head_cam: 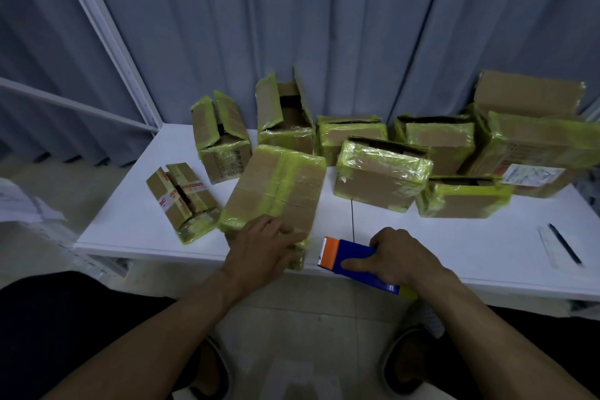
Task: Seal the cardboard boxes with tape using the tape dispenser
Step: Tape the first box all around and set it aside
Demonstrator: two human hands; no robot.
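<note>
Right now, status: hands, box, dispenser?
Left hand pressing near box. Right hand gripping tape dispenser, beside that box. Other boxes crowd behind.

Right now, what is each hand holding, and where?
The right hand grips the tape dispenser around its blue body, behind the orange head. The left hand holds nothing; it rests on the near end of the box.

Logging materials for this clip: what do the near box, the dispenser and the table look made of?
Box: brown cardboard, matte, with creased edges. It is banded with tape, a glossy yellow-green film that wrinkles and catches light.
Dispenser: probably plastic, with a smooth, evenly coloured blue body and an orange end.
Table: smooth white top with a faint sheen; laminate or painted board, cannot tell which.
</note>
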